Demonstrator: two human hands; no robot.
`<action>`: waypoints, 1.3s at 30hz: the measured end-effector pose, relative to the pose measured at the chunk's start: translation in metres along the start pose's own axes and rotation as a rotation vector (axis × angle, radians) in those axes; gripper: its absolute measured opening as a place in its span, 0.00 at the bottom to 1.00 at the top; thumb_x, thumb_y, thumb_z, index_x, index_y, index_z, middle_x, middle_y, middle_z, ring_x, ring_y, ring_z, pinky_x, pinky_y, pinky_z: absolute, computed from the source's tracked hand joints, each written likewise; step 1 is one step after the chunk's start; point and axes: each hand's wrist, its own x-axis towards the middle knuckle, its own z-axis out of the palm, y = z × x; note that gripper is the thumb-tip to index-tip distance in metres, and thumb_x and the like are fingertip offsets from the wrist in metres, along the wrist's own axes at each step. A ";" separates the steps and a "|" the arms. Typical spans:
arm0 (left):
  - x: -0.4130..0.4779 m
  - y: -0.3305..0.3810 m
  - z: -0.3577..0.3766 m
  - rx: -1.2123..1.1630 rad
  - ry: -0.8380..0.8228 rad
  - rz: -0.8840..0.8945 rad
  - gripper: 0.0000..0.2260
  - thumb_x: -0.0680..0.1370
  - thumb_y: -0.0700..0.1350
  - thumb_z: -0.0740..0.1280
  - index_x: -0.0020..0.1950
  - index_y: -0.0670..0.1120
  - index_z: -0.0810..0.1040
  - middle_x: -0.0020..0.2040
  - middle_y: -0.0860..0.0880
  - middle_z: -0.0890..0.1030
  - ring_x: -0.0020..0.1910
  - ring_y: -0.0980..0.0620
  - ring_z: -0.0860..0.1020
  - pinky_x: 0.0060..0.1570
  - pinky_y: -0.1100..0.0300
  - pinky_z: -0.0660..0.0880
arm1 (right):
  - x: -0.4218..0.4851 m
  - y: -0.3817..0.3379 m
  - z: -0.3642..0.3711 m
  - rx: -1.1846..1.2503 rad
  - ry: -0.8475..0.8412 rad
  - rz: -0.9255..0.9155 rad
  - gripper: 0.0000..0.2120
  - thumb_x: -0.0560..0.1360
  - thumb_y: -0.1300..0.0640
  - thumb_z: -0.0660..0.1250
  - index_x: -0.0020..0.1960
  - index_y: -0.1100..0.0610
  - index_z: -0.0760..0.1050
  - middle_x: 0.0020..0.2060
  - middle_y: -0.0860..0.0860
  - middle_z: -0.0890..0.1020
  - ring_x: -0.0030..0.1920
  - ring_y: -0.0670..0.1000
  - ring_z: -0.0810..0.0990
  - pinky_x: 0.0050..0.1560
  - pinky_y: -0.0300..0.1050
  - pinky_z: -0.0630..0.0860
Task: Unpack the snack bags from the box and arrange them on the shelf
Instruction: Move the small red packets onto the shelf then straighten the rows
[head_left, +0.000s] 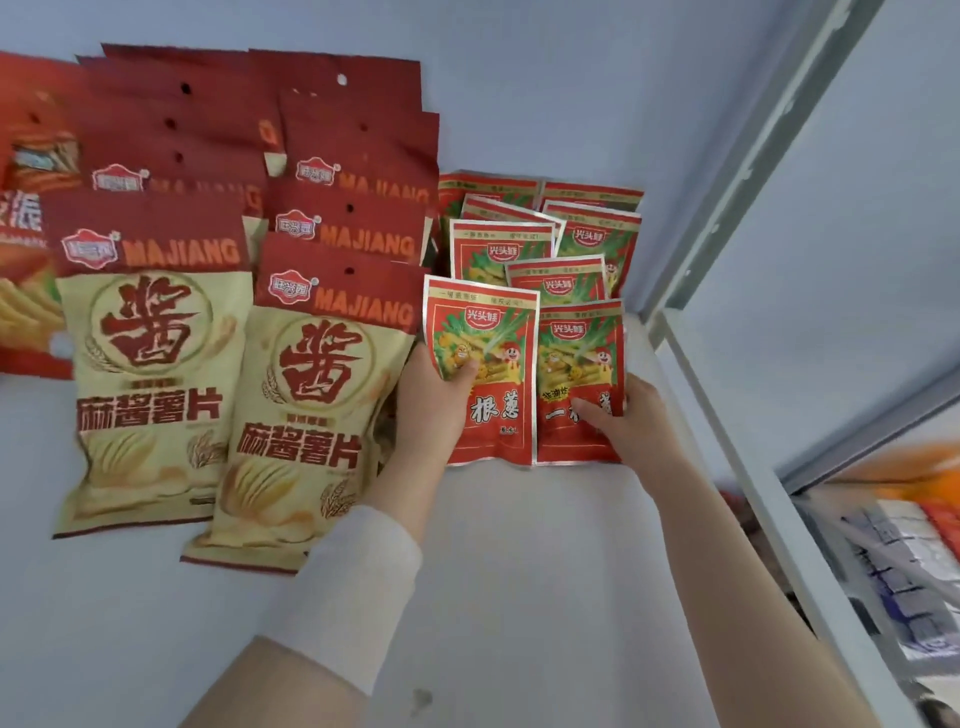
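Two small red snack bags with silver edges stand side by side at the front of a row on the white shelf (545, 545). My left hand (434, 400) grips the left front bag (488, 358) by its left side, thumb across its face. My right hand (626, 415) holds the right front bag (579, 353) at its lower right corner. Behind them lean several more of the same small red bags (530, 244), in two columns reaching back to the shelf's rear wall.
Left of the small bags stand two rows of large beige and red MAJIANG chip bags (306, 395), with other red bags (26, 270) at the far left. A grey shelf upright (737, 187) bounds the right side. Blurred goods (893, 561) lie on a lower shelf at right.
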 end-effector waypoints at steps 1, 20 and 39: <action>0.003 -0.001 0.003 0.006 0.004 -0.004 0.13 0.77 0.47 0.66 0.60 0.46 0.72 0.54 0.50 0.79 0.49 0.54 0.77 0.39 0.66 0.70 | 0.005 0.004 0.001 -0.034 -0.004 -0.004 0.39 0.55 0.30 0.64 0.62 0.50 0.73 0.61 0.53 0.77 0.62 0.58 0.74 0.61 0.60 0.73; 0.041 -0.001 0.032 0.006 -0.011 -0.073 0.15 0.77 0.51 0.66 0.61 0.46 0.71 0.51 0.53 0.76 0.42 0.58 0.75 0.33 0.67 0.68 | 0.036 0.014 -0.008 0.092 0.245 0.024 0.22 0.67 0.48 0.75 0.55 0.57 0.76 0.59 0.52 0.73 0.62 0.55 0.72 0.57 0.55 0.75; 0.081 -0.006 0.054 0.012 0.322 0.428 0.24 0.76 0.45 0.68 0.69 0.45 0.64 0.64 0.47 0.73 0.62 0.55 0.72 0.54 0.63 0.73 | 0.060 -0.006 0.020 0.163 0.325 -0.218 0.37 0.73 0.56 0.70 0.75 0.51 0.53 0.69 0.50 0.63 0.66 0.43 0.64 0.63 0.41 0.65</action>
